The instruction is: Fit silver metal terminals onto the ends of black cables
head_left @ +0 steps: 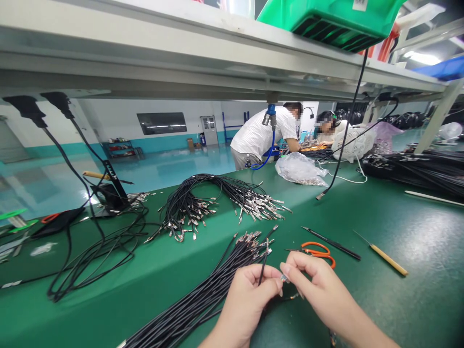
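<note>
My left hand (250, 295) pinches a black cable (263, 266) whose upper end sticks up between the fingers. Close against it, my right hand (315, 278) is closed, thumb and forefinger together on a small shiny connector (284, 278) between the two hands. Most of that piece is covered by the fingertips. Beneath and left of my left hand lies a bundle of black cables (203, 295) with metal ends. Just beyond my right hand are orange-handled scissors (319, 251), black tweezers (335, 244) and a pick with a yellow handle (387, 259).
A looped pile of finished-looking cables (217, 193) lies farther back on the green table (416, 222). A plastic bag (300, 169) and a white fan (353, 144) stand behind. Overhead runs a shelf (181, 48) with a green bin (333, 21); a black cord (344, 140) hangs down. Two people work beyond.
</note>
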The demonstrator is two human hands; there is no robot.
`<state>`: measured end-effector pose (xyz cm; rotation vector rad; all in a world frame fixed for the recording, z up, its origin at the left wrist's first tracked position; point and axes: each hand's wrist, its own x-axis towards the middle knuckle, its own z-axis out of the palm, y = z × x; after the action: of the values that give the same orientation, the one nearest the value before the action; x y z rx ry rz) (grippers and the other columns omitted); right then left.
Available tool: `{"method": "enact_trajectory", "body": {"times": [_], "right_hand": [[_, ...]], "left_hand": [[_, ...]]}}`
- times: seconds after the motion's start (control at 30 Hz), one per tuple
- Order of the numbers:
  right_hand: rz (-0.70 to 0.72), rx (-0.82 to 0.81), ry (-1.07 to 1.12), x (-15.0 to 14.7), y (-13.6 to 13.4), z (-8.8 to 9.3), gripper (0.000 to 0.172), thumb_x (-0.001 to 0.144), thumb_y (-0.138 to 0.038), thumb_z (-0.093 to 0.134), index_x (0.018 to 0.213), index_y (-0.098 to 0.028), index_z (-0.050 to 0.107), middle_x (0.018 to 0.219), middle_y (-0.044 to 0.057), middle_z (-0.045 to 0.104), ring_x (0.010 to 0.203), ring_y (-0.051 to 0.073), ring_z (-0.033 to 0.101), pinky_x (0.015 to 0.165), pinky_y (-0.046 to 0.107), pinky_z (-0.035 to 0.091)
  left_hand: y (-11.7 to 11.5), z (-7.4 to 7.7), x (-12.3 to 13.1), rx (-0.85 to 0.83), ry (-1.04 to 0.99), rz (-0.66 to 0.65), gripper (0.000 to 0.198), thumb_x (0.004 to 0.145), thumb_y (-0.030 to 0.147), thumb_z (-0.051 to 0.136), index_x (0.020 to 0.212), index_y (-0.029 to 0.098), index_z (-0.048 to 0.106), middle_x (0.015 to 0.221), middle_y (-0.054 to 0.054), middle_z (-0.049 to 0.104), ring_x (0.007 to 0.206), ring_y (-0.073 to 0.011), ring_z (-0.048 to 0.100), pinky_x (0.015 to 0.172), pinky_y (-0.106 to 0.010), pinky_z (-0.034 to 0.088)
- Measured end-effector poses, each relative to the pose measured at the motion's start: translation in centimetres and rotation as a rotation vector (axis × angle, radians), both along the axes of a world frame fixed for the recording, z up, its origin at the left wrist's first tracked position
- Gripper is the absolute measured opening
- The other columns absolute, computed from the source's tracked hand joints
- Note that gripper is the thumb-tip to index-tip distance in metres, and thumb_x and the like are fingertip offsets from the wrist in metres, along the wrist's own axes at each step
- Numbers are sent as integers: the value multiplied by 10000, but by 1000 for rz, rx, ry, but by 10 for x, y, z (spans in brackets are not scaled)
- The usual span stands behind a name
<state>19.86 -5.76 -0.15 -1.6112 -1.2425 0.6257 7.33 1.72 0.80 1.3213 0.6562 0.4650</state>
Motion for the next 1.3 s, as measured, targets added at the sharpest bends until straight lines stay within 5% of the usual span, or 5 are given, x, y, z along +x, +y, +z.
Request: {"method": "enact_trajectory", "body": {"times": [0.37, 0.9, 1.3], "right_hand": [[27, -14, 139, -1, 2, 5, 334, 794, -385, 406, 537, -190, 322, 519, -51, 315, 526, 107, 303, 505, 227, 258], [88, 38, 198, 3, 4, -3, 343, 822, -380, 419, 552, -184, 339, 536, -49, 323, 546, 111, 322, 538, 225, 270], [31, 21, 119, 2, 6, -3, 335, 832, -363, 406, 559, -188, 324, 539, -54, 315, 533, 108, 322, 515, 227, 268]], "left_hand": [[8, -7, -6, -85, -55, -91, 162, 657, 244, 642, 702, 97, 590, 620, -14, 537, 513, -63, 345, 482, -200, 201], [8, -8, -6, -117, -67, -49, 191, 638, 273, 664, 696, 98, 611, 606, -8, 527, 476, -51, 283, 474, -214, 137], [2, -4, -3, -85, -71, 17, 281, 543, 255, 759, 749, 102, 646, 623, -6, 580, 563, -82, 437, 569, -200, 304]]}}
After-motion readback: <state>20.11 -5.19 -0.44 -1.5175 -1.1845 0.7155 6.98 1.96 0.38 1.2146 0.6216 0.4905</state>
